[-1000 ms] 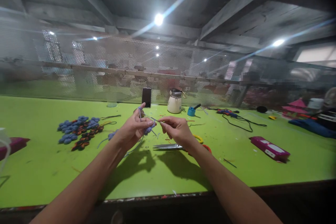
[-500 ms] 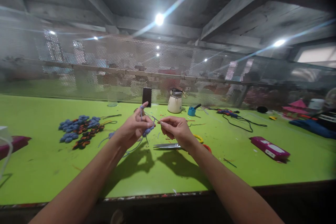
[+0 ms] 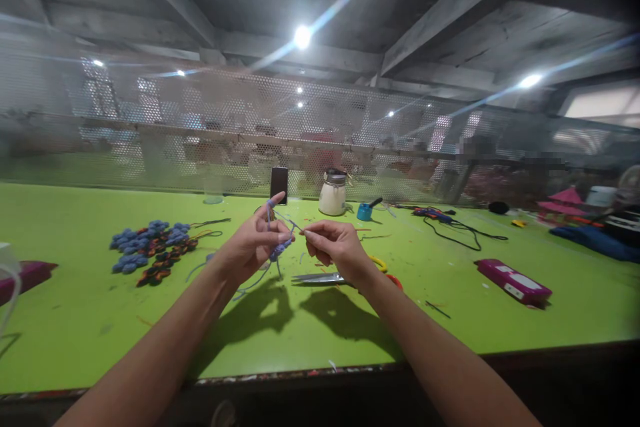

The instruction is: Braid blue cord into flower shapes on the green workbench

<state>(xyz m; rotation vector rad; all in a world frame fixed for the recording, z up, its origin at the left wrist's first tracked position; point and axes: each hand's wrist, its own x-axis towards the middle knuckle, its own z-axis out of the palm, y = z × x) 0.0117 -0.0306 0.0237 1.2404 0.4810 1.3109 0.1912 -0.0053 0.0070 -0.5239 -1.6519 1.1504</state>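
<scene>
My left hand [image 3: 253,243] is raised above the green table [image 3: 300,320] and pinches a small blue crocheted piece [image 3: 278,250]. Blue yarn [image 3: 250,287] is looped over its raised forefinger and trails down to the table. My right hand [image 3: 336,247] is closed in a pinch on a thin crochet hook [image 3: 301,231], whose tip points left and touches the blue piece. The two hands are almost touching.
Scissors [image 3: 320,277] with orange and yellow handles lie just under my right hand. A heap of blue and dark crocheted flowers [image 3: 150,247] lies to the left. At the back stand a phone [image 3: 279,185], a cream jar [image 3: 333,195] and a blue cup [image 3: 365,212]. A pink case [image 3: 514,281] lies right.
Both hands have stayed nearly in place. My left forefinger has lifted a little with the yarn loop, and the hook tip has shifted slightly against the blue piece.
</scene>
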